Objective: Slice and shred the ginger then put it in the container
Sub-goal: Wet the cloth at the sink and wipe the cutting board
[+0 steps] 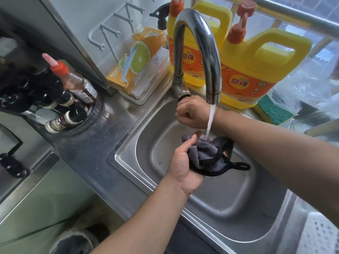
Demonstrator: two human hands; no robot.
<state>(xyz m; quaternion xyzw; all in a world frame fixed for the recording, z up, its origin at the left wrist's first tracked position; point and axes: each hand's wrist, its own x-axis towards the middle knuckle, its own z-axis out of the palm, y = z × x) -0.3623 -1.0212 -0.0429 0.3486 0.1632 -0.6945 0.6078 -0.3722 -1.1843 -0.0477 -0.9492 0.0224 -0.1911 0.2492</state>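
My left hand (181, 162) grips a grey cloth with black trim (209, 154) over the steel sink (128, 154). Water runs from the curved chrome tap (200, 43) onto the top of the cloth. My right hand (192, 112) is curled around the tap handle at the tap's base, behind the water stream. No ginger, knife or container shows in this view.
Two yellow detergent jugs (256, 70) stand behind the tap. An orange box in a white tray (139, 59) sits at the back left. Sauce bottles (73, 83) stand in a round holder on the left. A white perforated basket (321, 235) is at the lower right.
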